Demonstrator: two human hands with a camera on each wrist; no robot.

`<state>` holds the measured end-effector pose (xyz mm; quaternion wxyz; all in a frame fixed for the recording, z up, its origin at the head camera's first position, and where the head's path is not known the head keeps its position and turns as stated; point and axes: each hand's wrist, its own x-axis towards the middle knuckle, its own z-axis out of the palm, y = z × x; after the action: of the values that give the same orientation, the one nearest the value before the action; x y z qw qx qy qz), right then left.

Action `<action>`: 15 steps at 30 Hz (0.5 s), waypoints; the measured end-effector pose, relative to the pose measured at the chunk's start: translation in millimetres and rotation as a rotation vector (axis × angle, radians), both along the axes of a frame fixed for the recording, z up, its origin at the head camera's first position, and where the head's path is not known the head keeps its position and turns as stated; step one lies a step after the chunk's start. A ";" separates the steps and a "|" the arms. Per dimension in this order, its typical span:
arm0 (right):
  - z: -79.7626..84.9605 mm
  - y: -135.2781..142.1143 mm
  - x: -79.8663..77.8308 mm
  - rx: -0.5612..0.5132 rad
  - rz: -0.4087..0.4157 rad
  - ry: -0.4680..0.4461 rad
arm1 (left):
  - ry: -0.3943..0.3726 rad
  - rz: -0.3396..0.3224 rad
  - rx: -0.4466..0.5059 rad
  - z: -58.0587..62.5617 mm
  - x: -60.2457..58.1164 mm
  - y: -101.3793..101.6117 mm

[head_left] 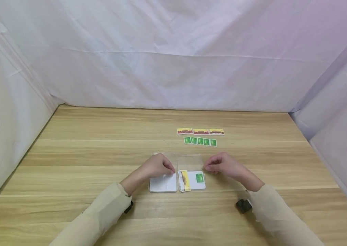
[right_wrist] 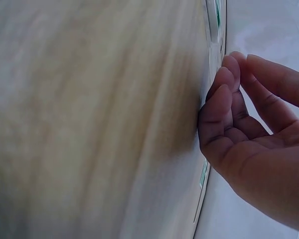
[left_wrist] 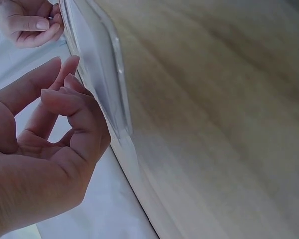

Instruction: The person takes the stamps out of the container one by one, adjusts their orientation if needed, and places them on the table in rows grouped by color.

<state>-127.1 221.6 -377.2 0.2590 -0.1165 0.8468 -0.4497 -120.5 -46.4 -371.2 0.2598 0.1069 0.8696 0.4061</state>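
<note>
A small stamp booklet with clear plastic leaves (head_left: 189, 160) lies unfolded on the table. On its right half, a yellow stamp (head_left: 185, 180) stands upright in orientation beside a green stamp (head_left: 199, 178) on a white backing. My left hand (head_left: 159, 165) hangs over the white left half (head_left: 162, 186), its fingers bent and thumb near the fingertips. My right hand (head_left: 222, 165) is at the right edge of the clear leaf, thumb and forefinger together. In the wrist views, the left fingers (left_wrist: 77, 119) and right fingers (right_wrist: 219, 107) show no visible object; clear plastic between either hand's tips cannot be made out.
Beyond the booklet, a row of 3 yellow-and-red stamps (head_left: 200, 132) lies on the wooden table (head_left: 99, 143). Just nearer is a row of several green stamps (head_left: 200, 141). White cloth (head_left: 173, 78) hangs behind and at both sides. Dark cameras sit at both wrists.
</note>
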 end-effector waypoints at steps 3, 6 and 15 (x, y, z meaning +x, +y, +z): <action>0.1 -0.3 0.2 0.022 -0.001 0.002 | -0.005 -0.005 0.014 1.4 0.7 -0.2; 0.3 -0.8 0.8 0.045 0.006 0.004 | 0.000 -0.009 0.027 2.2 0.8 -0.2; 0.6 -3.2 0.5 0.081 0.013 0.012 | -0.007 -0.007 0.029 2.1 0.7 -1.2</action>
<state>-126.7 218.3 -376.7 0.2616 -0.1142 0.8651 -0.4124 -119.8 -47.5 -369.1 0.2625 0.1122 0.8623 0.4183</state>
